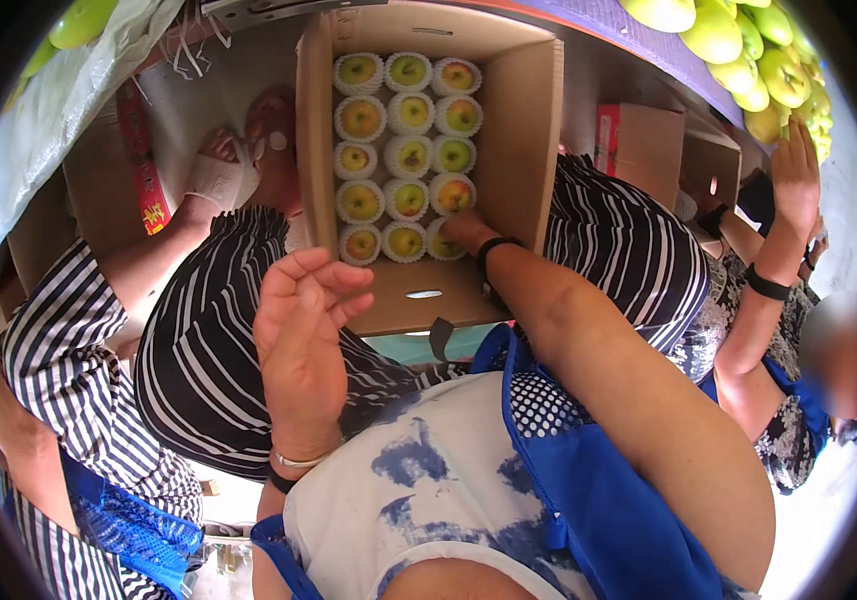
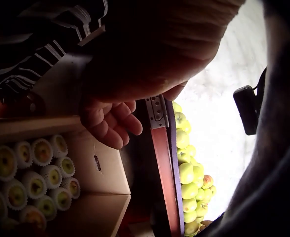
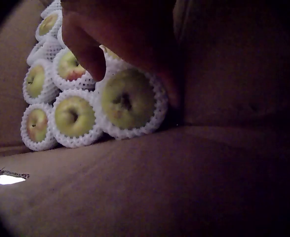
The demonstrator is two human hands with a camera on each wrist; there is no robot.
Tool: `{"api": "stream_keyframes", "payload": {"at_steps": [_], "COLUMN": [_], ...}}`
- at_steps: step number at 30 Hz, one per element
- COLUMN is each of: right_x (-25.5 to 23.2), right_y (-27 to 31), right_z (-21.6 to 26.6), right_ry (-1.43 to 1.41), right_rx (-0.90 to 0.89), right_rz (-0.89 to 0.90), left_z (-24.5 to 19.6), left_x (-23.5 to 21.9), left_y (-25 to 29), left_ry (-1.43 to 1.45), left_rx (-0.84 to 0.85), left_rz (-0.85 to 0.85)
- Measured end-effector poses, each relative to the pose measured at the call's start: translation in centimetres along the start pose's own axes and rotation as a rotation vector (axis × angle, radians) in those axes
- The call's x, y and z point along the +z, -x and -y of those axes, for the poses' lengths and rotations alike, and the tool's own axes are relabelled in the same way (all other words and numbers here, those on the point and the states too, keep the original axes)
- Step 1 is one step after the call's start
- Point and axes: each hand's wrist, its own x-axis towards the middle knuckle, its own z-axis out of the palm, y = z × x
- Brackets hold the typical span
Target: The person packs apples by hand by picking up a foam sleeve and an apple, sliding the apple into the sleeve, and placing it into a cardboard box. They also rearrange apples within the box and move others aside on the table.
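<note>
R hand (image 1: 464, 232) is down in the box's near R corner, thumb & fingers on opp. sides of a green apple (image 3: 128, 98), gripping it in its white foam net (image 3: 159, 111). That apple sits in the corner spot, close to the near wall. L hand (image 1: 301, 320) holds nothing: fingers loosely bent, up by the box's near L edge.

Around the grip: netted apples (image 1: 409, 157), green w/ some red blush, in 3 cols x 5 rows incl. the gripped one, most stem/calyx side up. Cardboard box (image 1: 509, 130) stands btwn the wearer's knees, handle slot (image 1: 424, 294) in near wall. Wearer has B&W striped trousers (image 1: 204, 360), blue vest (image 1: 599, 500), black wristband (image 1: 497, 245) on R, bracelet (image 1: 299, 462) on L.

Further out: pile of yellow-green apples (image 1: 749, 60) upper R, purple edging (image 1: 589, 25) alongside; red-marked carton (image 1: 639, 150) below it. Person on R, arm (image 1: 764, 300) raised toward the pile; another on L in striped clothes (image 1: 69, 320). Plastic sheet (image 1: 79, 130) upper L.
</note>
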Motion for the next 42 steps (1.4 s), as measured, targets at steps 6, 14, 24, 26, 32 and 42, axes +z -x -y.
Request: {"api": "stream_keyframes", "payload": {"at_steps": [6, 14, 24, 26, 32, 42], "right_x": [-2.5, -2.8, -0.4, -0.7, -2.0, -1.4], "right_y": [4.3, 4.9, 3.4, 3.7, 6.7, 6.5], "right_z": [1.2, 1.6, 1.2, 1.0, 2.6, 2.4], "right_ry": [0.756, 1.063, 0.288, 0.193, 0.035, 0.133], "right_rx": [-0.463, -0.477, -0.066, -0.057, -0.031, -0.042], "right_rz": [-0.017, 0.042, -0.286, -0.323, -0.337, -0.343], "left_z": [0.4, 0.1, 0.4, 0.2, 0.0, -0.3], "left_x": [0.0, 0.6, 0.5, 0.6, 1.0, 1.2], "left_y": [0.3, 0.1, -0.3, -0.4, -0.5, -1.0], "left_ry": [0.014, 0.071, -0.067, -0.079, -0.044, -0.092], "left_rx": [0.010, -0.023, -0.066, -0.074, -0.099, -0.093], "left_rz": [0.023, -0.002, -0.045, -0.058, -0.075, -0.066]}}
